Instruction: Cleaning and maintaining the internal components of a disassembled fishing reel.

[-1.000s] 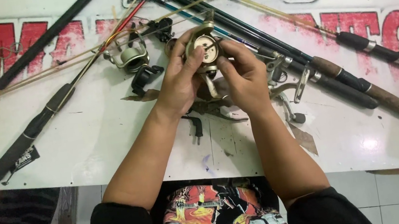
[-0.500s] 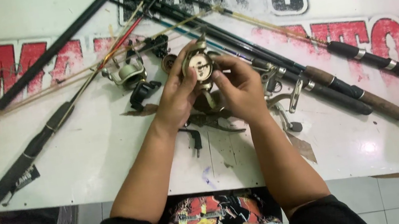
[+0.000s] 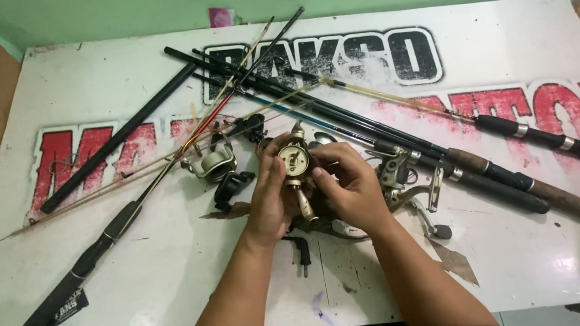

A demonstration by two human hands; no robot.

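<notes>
While both hands cup it at mid-frame, the fishing reel [image 3: 294, 161] sits lifted off the white table [image 3: 169, 283], round face turned up toward the camera, probably so it's easy to look over. Left hand [image 3: 271, 203] wraps its left side, right hand [image 3: 351, 190] pinches the right, both closed on it. Rods [image 3: 394, 135] fan across the upper frame; another reel [image 3: 212, 163] lies just left. No containers anywhere.

Bright, even light from overhead. Soft short shadows under the fishing rods [image 3: 343, 108] and forearms. Mild glare patch on the white worktop [image 3: 554, 264] at lower right. Centre sharp, slight softness and wide-angle bending toward the edges. No motion blur.
</notes>
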